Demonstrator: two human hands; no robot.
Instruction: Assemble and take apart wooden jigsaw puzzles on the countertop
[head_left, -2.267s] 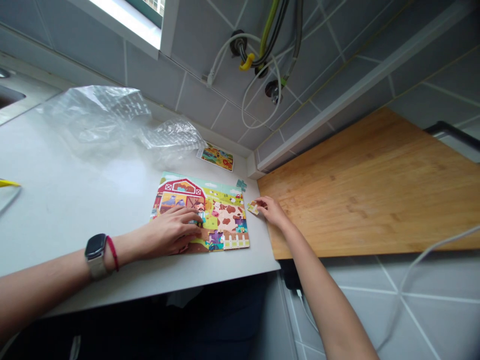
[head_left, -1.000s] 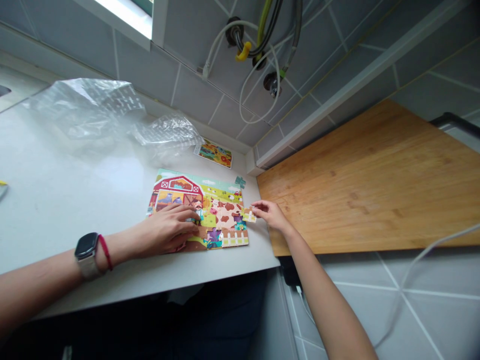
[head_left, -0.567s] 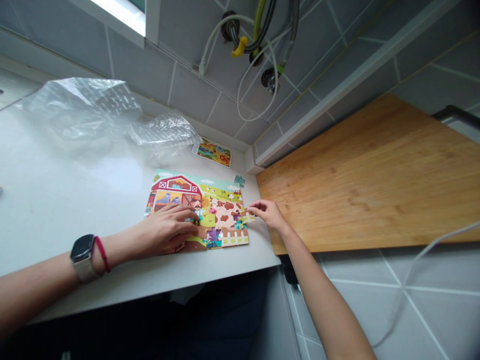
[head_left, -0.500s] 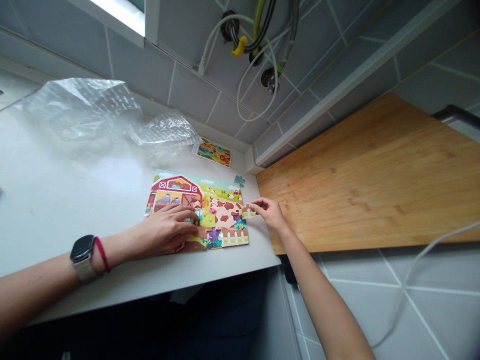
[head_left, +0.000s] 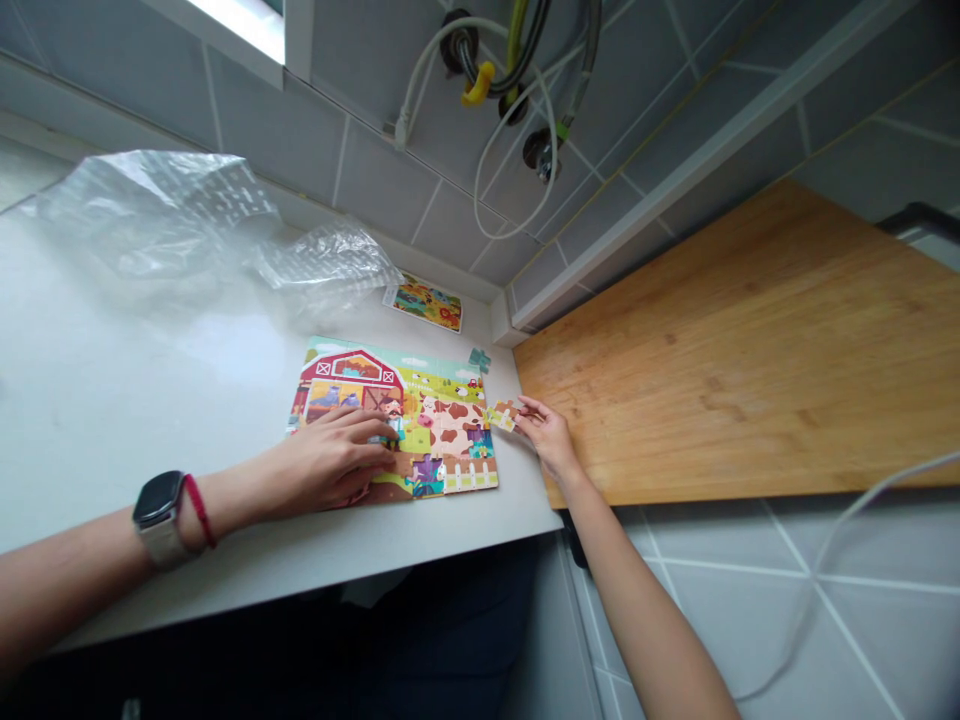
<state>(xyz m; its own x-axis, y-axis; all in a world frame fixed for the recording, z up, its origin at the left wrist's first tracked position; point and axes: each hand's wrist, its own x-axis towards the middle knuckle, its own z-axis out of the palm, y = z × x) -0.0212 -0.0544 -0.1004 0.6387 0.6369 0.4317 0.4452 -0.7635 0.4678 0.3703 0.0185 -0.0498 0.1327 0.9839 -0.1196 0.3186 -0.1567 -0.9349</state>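
Observation:
A farm-scene jigsaw puzzle (head_left: 442, 420) with a red barn and a spotted cow lies flat on the white counter (head_left: 150, 400). My left hand (head_left: 334, 458) rests on its lower left part, fingertips among the pieces near the figure by the barn. Whether those fingers grip a piece is hidden. My right hand (head_left: 547, 435) pinches a loose jigsaw piece (head_left: 502, 416) just off the puzzle's right edge. A teal jigsaw piece (head_left: 479, 360) lies beyond the puzzle's top right corner. A small picture card (head_left: 424, 305) lies behind the puzzle.
A crumpled clear plastic bag (head_left: 187, 225) lies on the counter behind the puzzle. To the right sits a bamboo board (head_left: 750, 360). Grey wall tiles with hoses (head_left: 510, 80) rise behind, and the counter's front edge drops to a tiled floor (head_left: 750, 590).
My right hand has drawn the piece slightly right and away from the puzzle's edge, turning it a little. My left hand stays in place. The whole view has shifted slightly.

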